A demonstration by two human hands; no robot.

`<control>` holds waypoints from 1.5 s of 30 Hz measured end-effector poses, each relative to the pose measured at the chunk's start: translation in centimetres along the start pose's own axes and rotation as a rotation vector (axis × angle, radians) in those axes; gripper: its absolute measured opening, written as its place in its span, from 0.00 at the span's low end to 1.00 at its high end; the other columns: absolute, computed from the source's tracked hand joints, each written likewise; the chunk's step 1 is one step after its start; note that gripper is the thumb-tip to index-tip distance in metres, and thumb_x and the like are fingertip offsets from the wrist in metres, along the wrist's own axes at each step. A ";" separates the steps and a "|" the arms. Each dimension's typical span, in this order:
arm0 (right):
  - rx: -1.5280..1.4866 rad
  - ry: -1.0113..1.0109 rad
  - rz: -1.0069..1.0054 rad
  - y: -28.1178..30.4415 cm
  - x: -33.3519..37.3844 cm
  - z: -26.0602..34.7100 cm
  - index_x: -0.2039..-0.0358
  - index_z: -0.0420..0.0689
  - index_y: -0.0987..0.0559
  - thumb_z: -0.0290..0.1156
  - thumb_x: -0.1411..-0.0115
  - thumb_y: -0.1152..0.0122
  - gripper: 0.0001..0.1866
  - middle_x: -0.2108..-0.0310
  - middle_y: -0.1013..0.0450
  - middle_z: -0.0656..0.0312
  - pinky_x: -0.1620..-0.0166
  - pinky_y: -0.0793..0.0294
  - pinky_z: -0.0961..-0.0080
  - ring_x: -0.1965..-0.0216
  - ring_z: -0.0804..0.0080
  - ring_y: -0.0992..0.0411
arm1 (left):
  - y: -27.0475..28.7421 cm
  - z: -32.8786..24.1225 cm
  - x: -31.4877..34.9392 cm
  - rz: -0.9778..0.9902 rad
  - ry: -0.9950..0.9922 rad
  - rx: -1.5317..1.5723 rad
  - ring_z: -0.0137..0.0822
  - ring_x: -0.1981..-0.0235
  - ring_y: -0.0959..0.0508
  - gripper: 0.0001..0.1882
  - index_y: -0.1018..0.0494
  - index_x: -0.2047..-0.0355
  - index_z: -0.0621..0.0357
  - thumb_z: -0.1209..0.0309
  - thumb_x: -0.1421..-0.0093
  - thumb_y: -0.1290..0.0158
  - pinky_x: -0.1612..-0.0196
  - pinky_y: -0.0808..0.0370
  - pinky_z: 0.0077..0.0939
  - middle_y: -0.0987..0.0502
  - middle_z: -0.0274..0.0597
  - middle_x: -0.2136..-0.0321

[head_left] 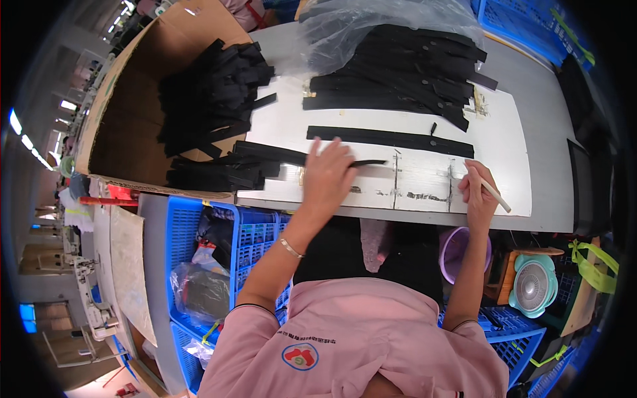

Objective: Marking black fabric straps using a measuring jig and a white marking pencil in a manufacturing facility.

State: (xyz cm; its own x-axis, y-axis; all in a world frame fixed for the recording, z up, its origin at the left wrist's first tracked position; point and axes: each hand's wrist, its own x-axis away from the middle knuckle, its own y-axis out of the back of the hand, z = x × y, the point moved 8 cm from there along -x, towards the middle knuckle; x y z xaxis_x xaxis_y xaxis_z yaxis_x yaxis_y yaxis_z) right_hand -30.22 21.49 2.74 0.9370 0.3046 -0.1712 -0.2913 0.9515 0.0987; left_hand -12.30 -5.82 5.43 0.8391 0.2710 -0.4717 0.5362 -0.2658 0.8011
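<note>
My left hand (326, 174) is over the white marked board (265, 188), its fingers closed round a black fabric strip (369, 162). The strip's narrow end sticks out to the right of my fingers. Its middle is hidden under the hand. My right hand (479, 192) grips a slim whitish marking pen (496, 196) near the board's front edge, right of the drawn black lines. Just beyond both hands a single long black strip (385, 136) lies flat across the board.
A large stack of black strips (398, 73) lies at the back beside clear plastic (318, 40). An open cardboard box (126, 146) on the left holds more strips (212, 93), some spilling onto the table. Below the table edge are blue crates (199, 265), a purple bin (458, 265) and a turquoise fan (533, 285).
</note>
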 end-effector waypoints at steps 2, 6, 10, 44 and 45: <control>0.046 0.050 0.007 -0.2 0.6 -0.2 0.51 0.39 0.17 0.32 0.29 0.42 0.12 0.76 0.25 0.65 0.76 0.36 0.84 0.78 0.85 0.34 | -2.7 -3.1 0.0 -0.023 -0.017 0.122 0.48 0.43 0.23 0.12 0.20 0.57 0.60 0.71 0.41 0.38 0.32 0.38 0.51 0.18 0.45 0.54; 0.464 0.434 0.036 -3.7 4.7 4.8 0.53 0.42 0.16 0.26 0.31 0.44 0.11 0.59 0.18 0.54 0.58 0.24 0.67 0.63 0.64 0.21 | -5.9 -7.6 -0.3 -0.017 -0.033 0.129 0.51 0.39 0.27 0.19 0.23 0.48 0.63 0.69 0.38 0.40 0.32 0.39 0.50 0.23 0.51 0.46; 0.862 0.672 0.135 -6.2 7.5 3.8 0.44 0.42 0.24 0.23 0.44 0.32 0.26 0.48 0.21 0.57 0.40 0.32 0.59 0.45 0.60 0.25 | -7.1 -10.2 0.5 0.084 -0.070 0.162 0.52 0.32 0.36 0.26 0.31 0.39 0.64 0.67 0.35 0.43 0.31 0.42 0.51 0.32 0.54 0.36; -0.021 -0.051 0.452 -19.9 4.7 4.1 0.57 0.36 0.17 0.30 0.31 0.42 0.11 0.64 0.21 0.60 0.62 0.28 0.82 0.66 0.78 0.25 | 0.7 1.2 7.9 0.051 0.276 -0.069 0.49 0.27 0.43 0.39 0.37 0.32 0.58 0.54 0.38 0.39 0.28 0.59 0.57 0.36 0.46 0.31; -0.076 -0.097 0.448 -20.8 4.6 3.4 0.59 0.35 0.18 0.30 0.32 0.41 0.11 0.66 0.21 0.59 0.63 0.27 0.81 0.68 0.77 0.24 | 0.7 1.2 7.9 0.050 0.280 -0.065 0.49 0.27 0.43 0.39 0.37 0.32 0.58 0.54 0.38 0.39 0.28 0.59 0.57 0.36 0.46 0.31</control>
State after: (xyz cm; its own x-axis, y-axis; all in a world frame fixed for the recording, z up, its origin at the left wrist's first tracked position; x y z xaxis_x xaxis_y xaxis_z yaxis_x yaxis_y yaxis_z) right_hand -19.18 2.94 3.18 0.7279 0.6847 -0.0354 -0.6818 0.7283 0.0690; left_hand -5.18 -4.99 1.81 0.8012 0.5066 -0.3185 0.4804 -0.2273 0.8471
